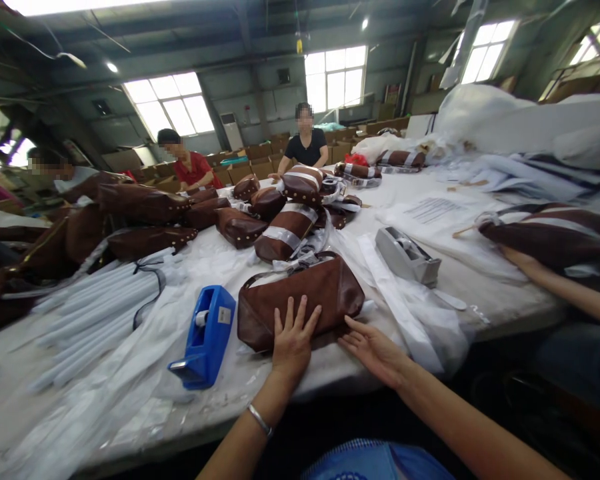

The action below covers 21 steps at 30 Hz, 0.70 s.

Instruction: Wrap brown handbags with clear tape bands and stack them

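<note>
A brown handbag (300, 290) lies on the covered table right before me, its strap along the far side. My left hand (294, 340) rests flat on the bag's near face with the fingers spread. At the bag's lower right corner is my right hand (373, 350), palm turned up and fingers stretched out; its fingertips are at the bag's edge, and I cannot tell if they touch it. A blue tape dispenser (205, 337) stands just left of the bag. A grey tape dispenser (407, 257) is to its right, beyond a white strip (390, 287).
Brown handbags (285, 230), some wrapped with white bands, are heaped behind. White rolls (100, 313) lie at left. A co-worker's hand (523, 263) touches another bag (555, 233) at right. Several people work across the table, one in a black shirt (307, 148).
</note>
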Tool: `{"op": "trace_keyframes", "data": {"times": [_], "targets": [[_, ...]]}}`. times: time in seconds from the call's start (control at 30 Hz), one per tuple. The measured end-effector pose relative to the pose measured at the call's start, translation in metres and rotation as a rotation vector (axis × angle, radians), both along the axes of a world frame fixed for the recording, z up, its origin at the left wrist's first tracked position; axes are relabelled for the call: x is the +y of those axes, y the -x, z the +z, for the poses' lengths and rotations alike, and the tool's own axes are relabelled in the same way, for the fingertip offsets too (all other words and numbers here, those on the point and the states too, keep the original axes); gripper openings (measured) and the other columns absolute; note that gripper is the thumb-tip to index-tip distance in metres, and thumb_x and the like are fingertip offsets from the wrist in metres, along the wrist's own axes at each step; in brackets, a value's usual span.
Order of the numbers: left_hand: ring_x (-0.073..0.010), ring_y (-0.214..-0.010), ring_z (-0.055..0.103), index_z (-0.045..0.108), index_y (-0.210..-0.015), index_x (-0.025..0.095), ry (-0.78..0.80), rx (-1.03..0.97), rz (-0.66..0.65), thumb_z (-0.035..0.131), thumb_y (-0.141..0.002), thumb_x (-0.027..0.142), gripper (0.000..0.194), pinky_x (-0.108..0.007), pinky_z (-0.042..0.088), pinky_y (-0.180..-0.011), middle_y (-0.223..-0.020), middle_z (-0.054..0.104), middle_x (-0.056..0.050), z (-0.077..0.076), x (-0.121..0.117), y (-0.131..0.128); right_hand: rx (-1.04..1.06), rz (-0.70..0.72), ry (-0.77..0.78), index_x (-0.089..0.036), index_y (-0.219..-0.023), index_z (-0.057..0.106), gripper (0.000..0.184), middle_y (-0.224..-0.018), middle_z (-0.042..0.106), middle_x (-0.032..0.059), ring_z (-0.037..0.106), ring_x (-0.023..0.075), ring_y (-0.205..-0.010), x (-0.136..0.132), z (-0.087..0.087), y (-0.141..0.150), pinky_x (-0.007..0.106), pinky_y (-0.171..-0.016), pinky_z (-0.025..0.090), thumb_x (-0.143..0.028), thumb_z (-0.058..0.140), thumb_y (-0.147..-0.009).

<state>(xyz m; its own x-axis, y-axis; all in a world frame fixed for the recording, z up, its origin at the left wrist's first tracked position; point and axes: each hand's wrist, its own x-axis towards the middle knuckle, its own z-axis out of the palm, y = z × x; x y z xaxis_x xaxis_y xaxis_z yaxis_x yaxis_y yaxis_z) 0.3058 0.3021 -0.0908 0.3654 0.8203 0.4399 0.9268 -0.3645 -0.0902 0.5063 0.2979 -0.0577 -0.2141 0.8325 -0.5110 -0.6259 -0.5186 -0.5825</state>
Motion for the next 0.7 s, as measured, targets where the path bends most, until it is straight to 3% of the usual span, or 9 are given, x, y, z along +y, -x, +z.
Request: {"op": "trace_keyframes", "data": {"times": [0.17, 0.3, 0.4, 0.53, 0.63, 0.7], "targets": [[-0.0374, -0.151, 0.019, 0.027, -0.154, 0.037, 0.02, -0.042, -0.009, 0.061, -0.089, 0.028, 0.074, -0.068, 0.025, -0.115, -0.165, 0.021, -0.004, 0.008, -0.003, 0.001, -0.025, -0.073, 0.015, -0.019, -0.102, 0.07, 0.018, -0.104, 0.073, 0.0039, 0.069, 0.0134, -0.089, 0.004, 0.0, 0.013, 0.023, -0.086, 0.057, -0.03, 0.072, -0.088], [-0.0404, -0.15, 0.019, 0.027, -0.155, 0.032, 0.03, -0.083, -0.044, 0.067, -0.084, 0.052, 0.085, -0.068, 0.025, -0.115, -0.164, 0.022, -0.008, 0.014, -0.006, 0.004, 0.013, -0.033, -0.031, -0.018, -0.101, 0.072, 0.022, -0.103, 0.074, 0.0043, 0.068, 0.0145, -0.094, 0.004, 0.003, 0.015, 0.023, -0.086, 0.056, -0.035, 0.074, -0.086], [-0.0387, -0.15, 0.023, 0.03, -0.155, 0.027, -0.028, -0.107, -0.01, 0.066, -0.086, 0.043, 0.08, -0.064, 0.027, -0.116, -0.163, 0.026, -0.011, 0.013, -0.005, 0.007, -0.02, -0.005, -0.143, -0.02, -0.104, 0.073, 0.029, -0.111, 0.073, 0.003, 0.066, 0.0156, -0.102, 0.0, 0.013, 0.02, 0.024, -0.09, 0.054, -0.037, 0.079, -0.082], [-0.0335, -0.147, 0.032, 0.034, -0.153, 0.021, -0.191, -0.212, 0.044, 0.056, -0.09, 0.02, 0.066, -0.054, 0.034, -0.116, -0.158, 0.037, -0.013, 0.02, -0.001, 0.014, -0.061, 0.024, -0.405, -0.021, -0.106, 0.074, 0.035, -0.123, 0.07, 0.0038, 0.06, 0.0198, -0.12, -0.009, 0.041, 0.032, 0.03, -0.103, 0.048, -0.042, 0.08, -0.079], [-0.0292, -0.141, 0.043, 0.034, -0.152, 0.02, -0.306, -0.371, 0.022, 0.053, -0.09, 0.016, 0.065, -0.047, 0.04, -0.113, -0.152, 0.047, -0.013, 0.039, 0.004, 0.025, -0.098, 0.098, -0.585, -0.021, -0.119, 0.07, 0.043, -0.129, 0.067, 0.0057, 0.054, 0.0228, -0.129, -0.014, 0.065, 0.043, 0.037, -0.113, 0.04, -0.042, 0.077, -0.082], [-0.0283, -0.132, 0.054, 0.037, -0.15, 0.02, -0.356, -0.522, 0.057, 0.057, -0.091, 0.022, 0.062, -0.043, 0.045, -0.108, -0.145, 0.055, -0.015, 0.057, 0.007, 0.033, -0.151, 0.149, -0.668, -0.024, -0.129, 0.065, 0.052, -0.131, 0.066, 0.0059, 0.054, 0.0232, -0.13, -0.016, 0.076, 0.048, 0.039, -0.114, 0.039, -0.041, 0.078, -0.082]]}}
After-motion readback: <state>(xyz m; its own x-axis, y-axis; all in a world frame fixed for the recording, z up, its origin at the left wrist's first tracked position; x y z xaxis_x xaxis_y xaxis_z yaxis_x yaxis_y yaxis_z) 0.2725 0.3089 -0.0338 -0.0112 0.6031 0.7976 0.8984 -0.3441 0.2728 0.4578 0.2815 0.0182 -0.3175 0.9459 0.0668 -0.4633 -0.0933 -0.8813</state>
